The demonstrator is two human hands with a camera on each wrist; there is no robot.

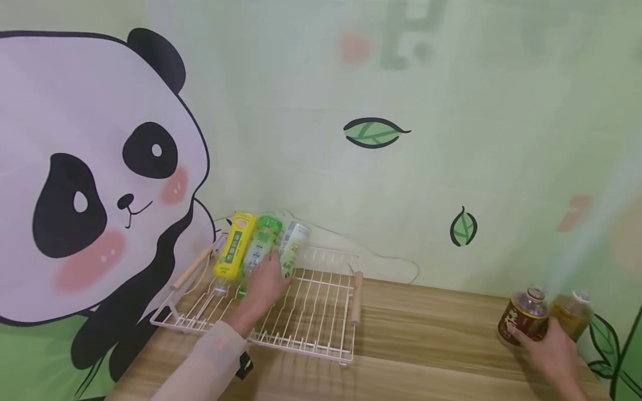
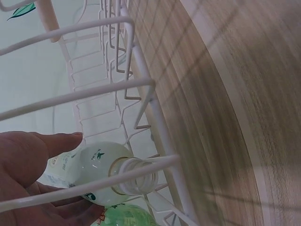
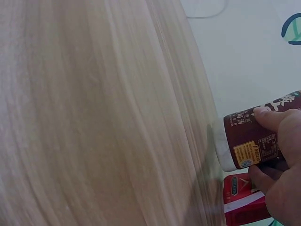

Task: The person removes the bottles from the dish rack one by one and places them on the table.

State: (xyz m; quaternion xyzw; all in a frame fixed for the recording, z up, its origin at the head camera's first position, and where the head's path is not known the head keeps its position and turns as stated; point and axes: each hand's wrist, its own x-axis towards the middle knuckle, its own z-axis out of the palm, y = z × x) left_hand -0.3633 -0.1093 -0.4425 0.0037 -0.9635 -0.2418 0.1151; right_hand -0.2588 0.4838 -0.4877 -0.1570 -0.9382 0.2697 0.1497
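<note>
On the left, my left hand [image 1: 266, 281] reaches into a white wire rack [image 1: 321, 348] and holds a pale white-green bottle [image 1: 296, 245]. In the left wrist view the thumb lies along one side of this bottle [image 2: 101, 165] and the fingers on the other; its neck points down the rack. Beside it lean a green-capped bottle [image 1: 263, 239] and a yellow bottle [image 1: 236, 245]. Far right, my right hand [image 1: 554, 351] grips a plum drink bottle [image 1: 524, 320] with a dark maroon label, thumb across the label [image 3: 249, 136].
An amber bottle [image 1: 574, 314] stands right behind the plum drink bottle; its red label [image 3: 242, 197] shows in the right wrist view. The rack has wooden handles [image 1: 357, 298] and sits on a wood-grain table [image 1: 426, 334]. A printed panda backdrop [image 1: 301, 139] rises behind.
</note>
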